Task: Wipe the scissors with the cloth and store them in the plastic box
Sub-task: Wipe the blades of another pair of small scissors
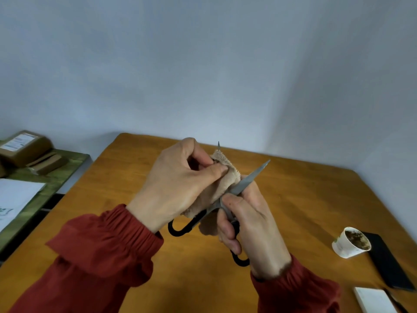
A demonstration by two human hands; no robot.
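Black-handled scissors (249,180) with grey blades are held spread apart above the wooden table (304,199). My right hand (252,224) grips one handle loop and the pivot area. My left hand (176,184) pinches a beige cloth (222,175) around the other blade, whose tip pokes out above the cloth. The free blade points up and to the right. No plastic box is in view.
A tilted paper cup (350,245) with brown residue lies at the right, beside a black flat object (388,260) and a white block (374,300). At the left, a green side surface (56,177) carries cardboard parcels (24,146) and white paper (15,197).
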